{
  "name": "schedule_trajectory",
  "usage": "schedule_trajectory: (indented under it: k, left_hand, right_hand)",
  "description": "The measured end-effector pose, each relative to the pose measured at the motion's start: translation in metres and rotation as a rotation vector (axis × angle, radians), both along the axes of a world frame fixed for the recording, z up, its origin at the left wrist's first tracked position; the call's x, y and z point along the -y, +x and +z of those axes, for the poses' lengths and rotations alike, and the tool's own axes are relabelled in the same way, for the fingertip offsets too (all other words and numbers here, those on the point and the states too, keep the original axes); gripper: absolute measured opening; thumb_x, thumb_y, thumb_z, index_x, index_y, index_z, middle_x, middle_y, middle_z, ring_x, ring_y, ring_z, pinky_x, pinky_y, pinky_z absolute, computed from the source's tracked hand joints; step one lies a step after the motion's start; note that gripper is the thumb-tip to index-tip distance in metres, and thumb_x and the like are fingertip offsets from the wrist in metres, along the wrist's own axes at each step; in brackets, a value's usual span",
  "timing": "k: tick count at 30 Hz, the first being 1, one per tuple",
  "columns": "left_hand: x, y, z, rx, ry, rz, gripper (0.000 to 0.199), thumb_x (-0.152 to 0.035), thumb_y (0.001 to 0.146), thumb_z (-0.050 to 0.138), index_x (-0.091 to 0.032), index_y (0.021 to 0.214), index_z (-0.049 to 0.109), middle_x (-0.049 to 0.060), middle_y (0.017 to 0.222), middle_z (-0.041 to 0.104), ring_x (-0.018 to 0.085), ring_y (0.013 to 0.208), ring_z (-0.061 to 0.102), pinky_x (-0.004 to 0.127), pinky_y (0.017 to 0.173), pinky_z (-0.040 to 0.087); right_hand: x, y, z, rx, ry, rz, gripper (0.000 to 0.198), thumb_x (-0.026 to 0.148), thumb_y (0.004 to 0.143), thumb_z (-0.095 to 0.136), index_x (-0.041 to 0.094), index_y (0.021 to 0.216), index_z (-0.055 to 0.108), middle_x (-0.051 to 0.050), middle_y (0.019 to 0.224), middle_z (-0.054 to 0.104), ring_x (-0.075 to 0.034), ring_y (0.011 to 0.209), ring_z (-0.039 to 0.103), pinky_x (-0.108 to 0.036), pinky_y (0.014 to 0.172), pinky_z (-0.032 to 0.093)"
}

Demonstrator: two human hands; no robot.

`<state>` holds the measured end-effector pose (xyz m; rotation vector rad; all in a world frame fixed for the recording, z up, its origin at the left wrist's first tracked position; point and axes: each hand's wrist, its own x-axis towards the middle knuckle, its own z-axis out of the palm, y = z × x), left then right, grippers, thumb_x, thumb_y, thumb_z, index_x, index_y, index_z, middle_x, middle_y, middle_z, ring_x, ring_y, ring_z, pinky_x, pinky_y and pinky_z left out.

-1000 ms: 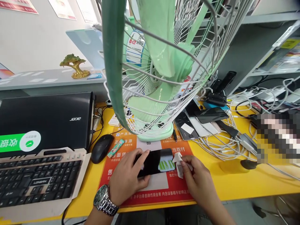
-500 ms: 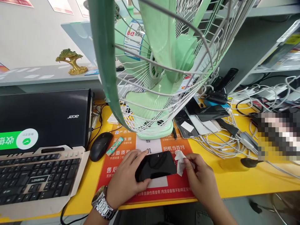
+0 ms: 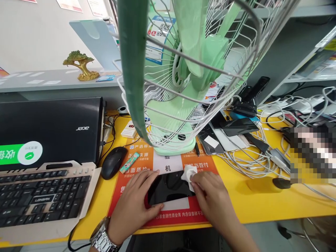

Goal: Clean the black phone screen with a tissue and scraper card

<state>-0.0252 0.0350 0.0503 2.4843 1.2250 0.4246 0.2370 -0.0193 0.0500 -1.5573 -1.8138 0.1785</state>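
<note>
The black phone [image 3: 168,190] is over the printed mat [image 3: 181,219] on the yellow bench [image 3: 238,208]; whether it rests flat is hard to tell. The left hand [image 3: 135,204] grips its left end, thumb at the near edge and fingers at the far one. The right hand [image 3: 214,196] pinches a crumpled white tissue [image 3: 188,174] at the phone's right end. Beyond stands the green fan [image 3: 174,148]; the black mouse [image 3: 114,162] sits left of the mat

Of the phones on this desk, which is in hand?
The black phone on the printed mat, gripped by the left hand; the other phones lie grouped farther right, untouched.
</note>
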Motion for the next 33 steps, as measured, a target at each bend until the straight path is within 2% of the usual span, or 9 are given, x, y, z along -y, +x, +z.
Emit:
schedule_trajectory:
  k: [3,11,15,18,20,26,28,30,33]
  left_hand:
    - [0.0,-0.006,-0.002,0.007,-0.027,0.018,0.079,-0.031,0.083,0.071,-0.034,0.15,0.03,0.007,0.144,0.052,0.032,0.135,0.045,0.056,0.112,0.043]
    - [-0.005,0.013,0.003,0.06,-0.034,-0.013,0.075,-0.026,0.082,0.072,-0.034,0.146,0.035,0.005,0.138,0.057,0.029,0.129,0.051,0.053,0.108,0.048]
    - [-0.005,0.017,0.001,0.091,-0.038,-0.019,0.075,-0.024,0.08,0.075,-0.031,0.145,0.038,0.006,0.136,0.058,0.029,0.128,0.053,0.052,0.108,0.048]
    - [-0.005,0.015,-0.002,0.115,-0.039,-0.018,0.075,-0.018,0.078,0.073,-0.029,0.144,0.04,0.007,0.138,0.058,0.03,0.129,0.053,0.053,0.11,0.046]
    - [-0.005,0.014,-0.002,0.122,-0.058,-0.023,0.076,-0.015,0.077,0.071,-0.029,0.145,0.039,0.008,0.139,0.057,0.03,0.13,0.052,0.054,0.111,0.045]
    - [-0.005,0.014,0.009,0.078,-0.164,0.006,0.078,-0.019,0.078,0.069,-0.03,0.148,0.036,0.006,0.145,0.053,0.031,0.135,0.047,0.055,0.113,0.043]
    - [-0.005,0.015,0.01,0.071,-0.186,0.018,0.078,-0.019,0.078,0.069,-0.031,0.147,0.036,0.006,0.145,0.053,0.031,0.135,0.046,0.056,0.113,0.041]
    - [-0.006,0.015,0.01,0.079,-0.197,0.015,0.077,-0.018,0.078,0.068,-0.031,0.147,0.036,0.005,0.144,0.054,0.031,0.134,0.047,0.055,0.114,0.04]
    - [-0.007,0.014,0.007,0.109,-0.195,-0.012,0.08,-0.015,0.078,0.067,-0.032,0.149,0.033,0.005,0.142,0.054,0.029,0.133,0.046,0.054,0.114,0.039]
  right_hand:
    - [0.003,0.001,-0.007,0.126,-0.047,0.06,0.018,0.016,0.099,0.05,0.024,0.098,0.066,-0.004,0.1,0.067,-0.021,0.093,0.057,-0.036,0.083,0.038]
    - [0.007,0.016,-0.005,0.179,-0.055,0.019,0.016,0.016,0.098,0.052,0.023,0.1,0.066,-0.004,0.097,0.066,-0.021,0.092,0.051,-0.035,0.083,0.035]
    - [-0.003,-0.023,-0.004,0.204,-0.091,0.019,0.018,0.015,0.098,0.049,0.021,0.09,0.064,-0.004,0.087,0.065,-0.023,0.088,0.05,-0.037,0.081,0.032]
    - [-0.009,-0.059,-0.005,0.263,-0.146,0.117,0.015,0.011,0.093,0.052,0.021,0.088,0.061,-0.003,0.088,0.064,-0.022,0.086,0.049,-0.037,0.08,0.03]
    - [-0.009,-0.067,-0.004,0.29,-0.178,0.174,0.014,0.009,0.091,0.054,0.022,0.088,0.061,-0.003,0.09,0.064,-0.022,0.086,0.049,-0.036,0.08,0.029]
    - [-0.007,-0.013,0.001,0.353,-0.125,0.023,0.019,0.011,0.097,0.046,0.021,0.088,0.061,-0.004,0.082,0.063,-0.023,0.08,0.047,-0.036,0.076,0.027]
    - [-0.011,-0.009,0.001,0.397,-0.135,-0.009,0.019,0.012,0.096,0.046,0.02,0.087,0.061,-0.006,0.082,0.063,-0.023,0.079,0.048,-0.037,0.076,0.027]
    - [-0.016,-0.024,0.0,0.407,-0.156,-0.015,0.019,0.011,0.095,0.047,0.019,0.086,0.062,-0.006,0.082,0.063,-0.024,0.08,0.049,-0.038,0.077,0.027]
    - [-0.026,-0.064,-0.002,0.386,-0.156,0.073,0.014,0.011,0.092,0.053,0.019,0.089,0.064,-0.006,0.085,0.065,-0.023,0.084,0.051,-0.037,0.079,0.028]
